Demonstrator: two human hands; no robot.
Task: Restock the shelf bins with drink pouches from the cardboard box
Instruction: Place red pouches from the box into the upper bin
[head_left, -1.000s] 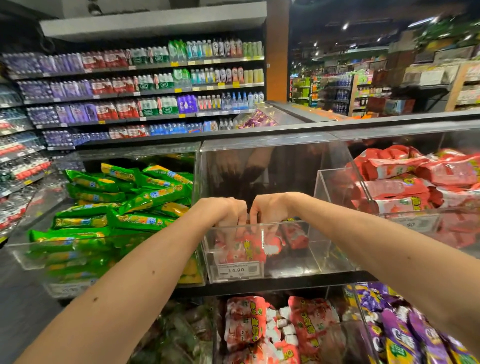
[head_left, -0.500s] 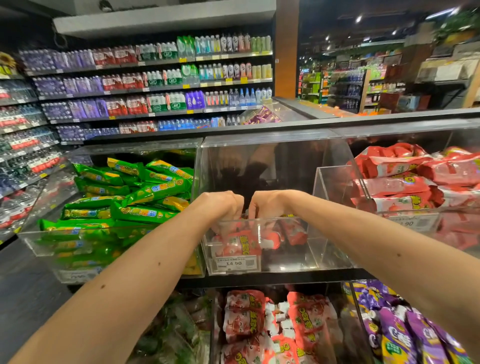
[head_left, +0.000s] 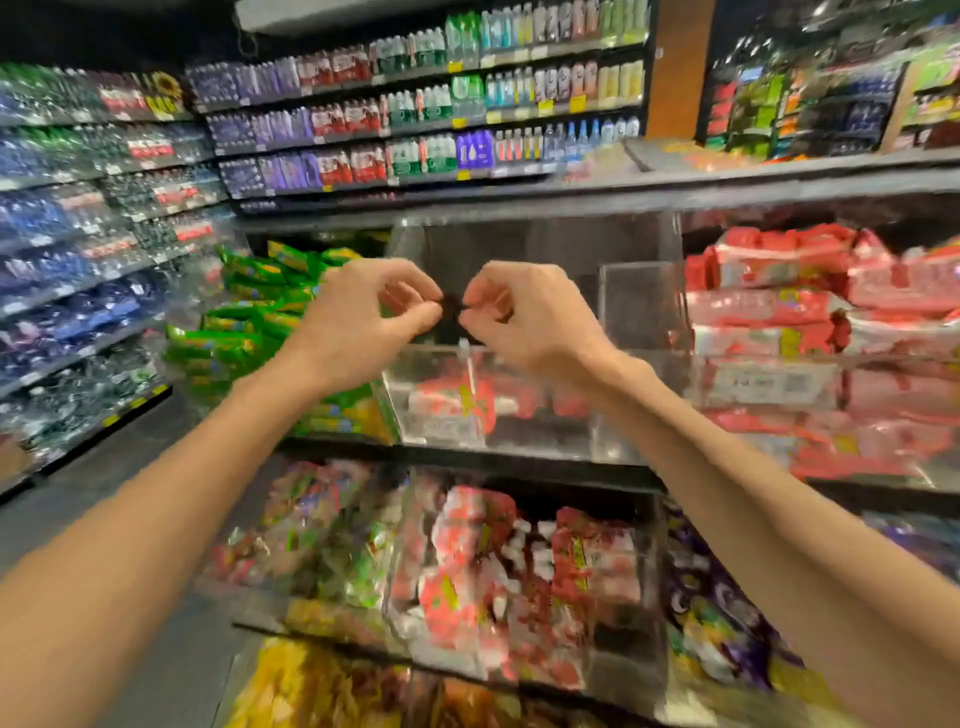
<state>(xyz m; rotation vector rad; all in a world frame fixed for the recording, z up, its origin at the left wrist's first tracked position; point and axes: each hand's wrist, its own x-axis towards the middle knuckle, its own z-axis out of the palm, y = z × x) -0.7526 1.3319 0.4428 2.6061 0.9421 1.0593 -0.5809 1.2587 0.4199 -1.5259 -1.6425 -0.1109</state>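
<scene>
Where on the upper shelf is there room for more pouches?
The middle clear acrylic bin is mostly bare: few red pouches lie low at its front. Heaped green pouches fill the bin left of it, stacked red-and-white pouches the bin right; lower bins are packed.

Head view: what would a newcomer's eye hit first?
The left hand and right hand hover, fingers curled, above the sparsely filled clear plastic middle bin. Bright green drink pouches pile left of it; red drink pouches fill the bin on its right.
</scene>
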